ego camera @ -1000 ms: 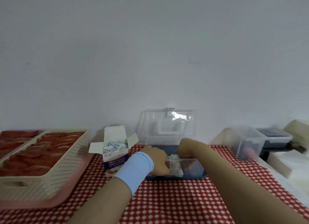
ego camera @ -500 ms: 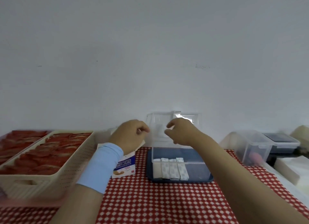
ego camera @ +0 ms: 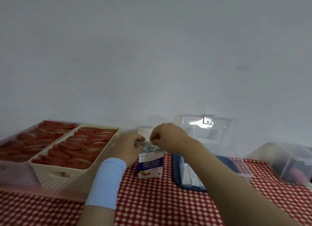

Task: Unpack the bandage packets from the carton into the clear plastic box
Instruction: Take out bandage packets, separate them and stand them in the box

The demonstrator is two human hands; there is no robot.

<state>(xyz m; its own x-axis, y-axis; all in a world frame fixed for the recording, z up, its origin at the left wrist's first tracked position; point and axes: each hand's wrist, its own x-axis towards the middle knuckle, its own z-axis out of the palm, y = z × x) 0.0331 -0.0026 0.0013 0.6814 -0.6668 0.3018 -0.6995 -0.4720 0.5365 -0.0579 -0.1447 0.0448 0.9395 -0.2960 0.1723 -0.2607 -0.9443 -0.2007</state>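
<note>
The white and blue carton (ego camera: 150,165) stands open on the red checked cloth, with bandage packets (ego camera: 151,148) showing at its mouth. My left hand (ego camera: 129,149), with a light blue wristband, holds the carton's top left side. My right hand (ego camera: 166,135) reaches over the mouth, its curled fingertips pinching at the packets. To the right lies the clear plastic box (ego camera: 219,161) on its blue base, lid standing open behind. A few white packets (ego camera: 192,177) lie inside it, partly hidden by my right forearm.
A cream basket (ego camera: 67,171) of red packs sits on a pink tray (ego camera: 20,185) at the left. Another clear lidded container (ego camera: 290,163) stands at the right. The white wall runs close behind everything.
Both hands rose out of the clear box, swung left and came down onto the carton's open top. The view has shifted left with them.
</note>
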